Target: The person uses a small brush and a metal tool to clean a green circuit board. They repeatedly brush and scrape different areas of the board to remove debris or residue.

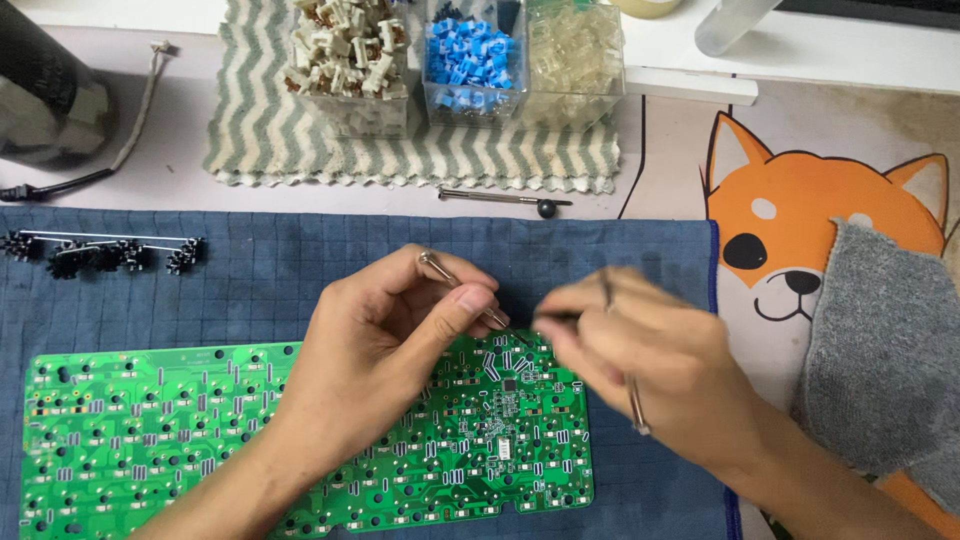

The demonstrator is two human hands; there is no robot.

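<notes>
Nearest, a green circuit board is seen lying flat on a dark blue mat, its long side running left to right. Both hands are held over the board's upper right part. The left hand is closed on a pair of metal tweezers, which are pinched between thumb and forefinger; the tips are pointed down and to the right, at the board's top edge. The right hand is blurred by motion, and a thin metal tool is gripped in it, its shaft running down through the fingers; what its tip touches cannot be told.

To the right, a grey cloth is laid over a desk pad printed with an orange cartoon dog. On the left of the mat, a row of black parts on thin wires is set well apart from the hands.

Farther back, a small screwdriver is laid just beyond the mat. Behind it, a striped towel is spread, and three clear boxes are set on it: one of white and brown pieces, one of blue pieces, one of clear pieces. At far left, a dark round object and a cable are seen.
</notes>
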